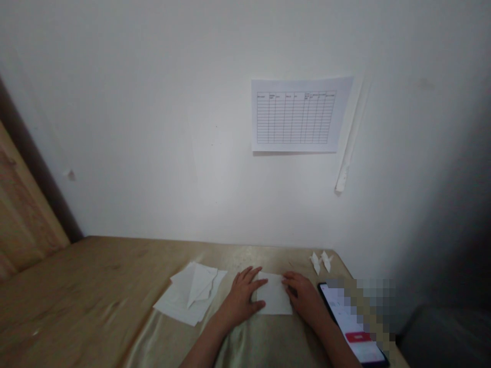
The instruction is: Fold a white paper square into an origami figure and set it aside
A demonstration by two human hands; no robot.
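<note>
A white sheet of paper (274, 296), roughly square, lies flat on the cloth-covered table between my hands. At its left edge, my left hand (245, 292) rests with fingers spread, the index fingertip and thumb touching the sheet. My right hand (303, 296) is at the right edge, its fingers bent over the border and its thumb apart from them. Left of my hands sits a loose pile of white paper (187, 294), with a folded piece on top. Two small folded paper figures (320, 262) stand near the table's back right corner.
A phone (351, 327) with a lit screen lies beside my right forearm, partly pixelated. The shiny beige cloth (95, 286) covers the table, which meets a white wall (153, 128). A printed table sheet (295, 117) hangs there. Wooden boards (26, 214) stand at far left.
</note>
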